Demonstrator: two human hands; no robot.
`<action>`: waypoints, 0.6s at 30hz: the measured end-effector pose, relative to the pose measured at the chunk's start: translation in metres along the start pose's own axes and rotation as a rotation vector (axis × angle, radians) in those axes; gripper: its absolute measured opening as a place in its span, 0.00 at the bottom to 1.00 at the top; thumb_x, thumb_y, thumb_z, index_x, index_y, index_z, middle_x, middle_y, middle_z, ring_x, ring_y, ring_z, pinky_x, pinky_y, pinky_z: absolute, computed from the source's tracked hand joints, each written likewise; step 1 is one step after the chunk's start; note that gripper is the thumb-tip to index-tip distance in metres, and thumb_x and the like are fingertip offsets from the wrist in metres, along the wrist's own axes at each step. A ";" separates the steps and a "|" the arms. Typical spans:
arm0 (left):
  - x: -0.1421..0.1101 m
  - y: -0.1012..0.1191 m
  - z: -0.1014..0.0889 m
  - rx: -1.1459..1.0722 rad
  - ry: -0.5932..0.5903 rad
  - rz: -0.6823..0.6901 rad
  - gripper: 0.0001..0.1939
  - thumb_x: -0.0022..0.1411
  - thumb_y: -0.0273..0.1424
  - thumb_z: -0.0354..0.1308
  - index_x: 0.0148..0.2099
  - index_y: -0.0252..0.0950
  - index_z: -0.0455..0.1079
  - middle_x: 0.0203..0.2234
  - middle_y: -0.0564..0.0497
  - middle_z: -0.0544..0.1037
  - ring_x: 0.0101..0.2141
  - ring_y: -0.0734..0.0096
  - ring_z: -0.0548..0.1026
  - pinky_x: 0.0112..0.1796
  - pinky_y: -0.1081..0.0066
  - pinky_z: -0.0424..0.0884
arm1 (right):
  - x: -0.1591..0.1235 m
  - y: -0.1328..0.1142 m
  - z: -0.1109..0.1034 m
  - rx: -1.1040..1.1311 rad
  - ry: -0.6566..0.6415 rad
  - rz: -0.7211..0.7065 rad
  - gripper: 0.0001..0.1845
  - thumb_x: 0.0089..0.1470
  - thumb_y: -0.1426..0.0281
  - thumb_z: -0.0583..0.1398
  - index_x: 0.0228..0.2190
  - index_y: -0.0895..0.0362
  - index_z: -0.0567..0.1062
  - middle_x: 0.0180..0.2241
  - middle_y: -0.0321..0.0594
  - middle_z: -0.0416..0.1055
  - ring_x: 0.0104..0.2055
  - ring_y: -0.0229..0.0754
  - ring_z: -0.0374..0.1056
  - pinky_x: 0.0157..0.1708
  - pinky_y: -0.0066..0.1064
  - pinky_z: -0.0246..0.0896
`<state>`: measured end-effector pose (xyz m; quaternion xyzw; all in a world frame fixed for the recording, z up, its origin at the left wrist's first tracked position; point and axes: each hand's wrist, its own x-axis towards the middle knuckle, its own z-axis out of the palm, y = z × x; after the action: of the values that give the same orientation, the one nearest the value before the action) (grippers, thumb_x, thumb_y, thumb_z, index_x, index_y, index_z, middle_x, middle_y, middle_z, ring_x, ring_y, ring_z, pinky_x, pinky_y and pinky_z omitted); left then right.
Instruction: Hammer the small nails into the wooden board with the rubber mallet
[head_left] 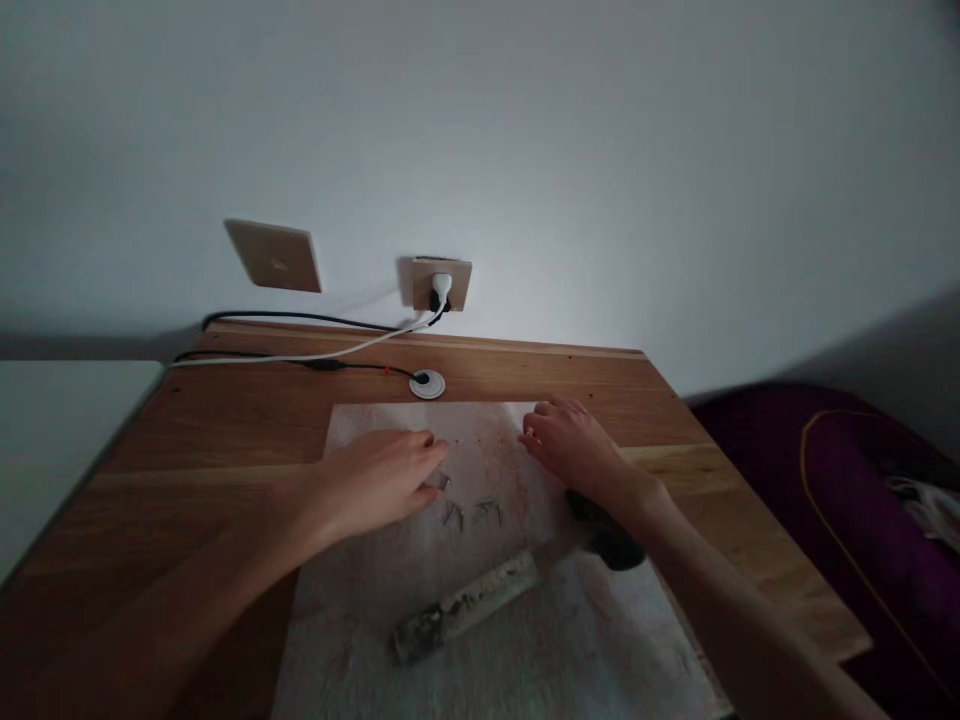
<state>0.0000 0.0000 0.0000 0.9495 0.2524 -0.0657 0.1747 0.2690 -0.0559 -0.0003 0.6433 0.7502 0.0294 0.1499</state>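
Note:
A pale board (pixel 360 620) lies on the wooden table. My left hand (pixel 386 475) is over its left part, thumb and forefinger apart, beside one small metal nail (pixel 444 482). Nearer to me lie two small clusters of nails, the left nails (pixel 454 513) and the right nails (pixel 487 510). At the board's far right corner my right hand (pixel 566 440) is closed, fingers curled; what they hold, if anything, is too small to make out. A hammer (pixel 487 592) lies slantwise across the board, its worn handle towards me and its dark head partly under my right forearm.
Behind the board a round cable grommet (pixel 427 384) sits in the wooden table (pixel 525 372). White and black cables run to a wall socket (pixel 459 285); a blank-looking wall plate (pixel 276 258) is left of it. A white surface (pixel 67 430) stands left, purple fabric (pixel 847 470) right.

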 end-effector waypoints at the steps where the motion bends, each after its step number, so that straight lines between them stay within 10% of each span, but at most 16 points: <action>1: 0.000 0.000 0.000 0.000 -0.002 -0.001 0.06 0.72 0.30 0.62 0.49 0.36 0.74 0.45 0.42 0.82 0.47 0.50 0.83 0.45 0.57 0.76 | 0.000 -0.001 -0.001 -0.014 -0.003 -0.008 0.08 0.69 0.66 0.66 0.41 0.58 0.81 0.46 0.41 0.81 0.52 0.48 0.78 0.55 0.50 0.73; 18: 0.000 -0.004 0.004 -0.012 0.035 0.015 0.06 0.71 0.32 0.62 0.48 0.37 0.73 0.43 0.43 0.82 0.45 0.51 0.83 0.44 0.60 0.75 | -0.008 0.009 -0.003 0.374 0.134 -0.117 0.06 0.66 0.77 0.65 0.38 0.58 0.83 0.40 0.43 0.81 0.48 0.48 0.75 0.52 0.42 0.70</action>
<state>-0.0026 0.0014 -0.0052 0.9513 0.2484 -0.0461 0.1764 0.2779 -0.0612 0.0060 0.6118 0.7870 -0.0764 -0.0213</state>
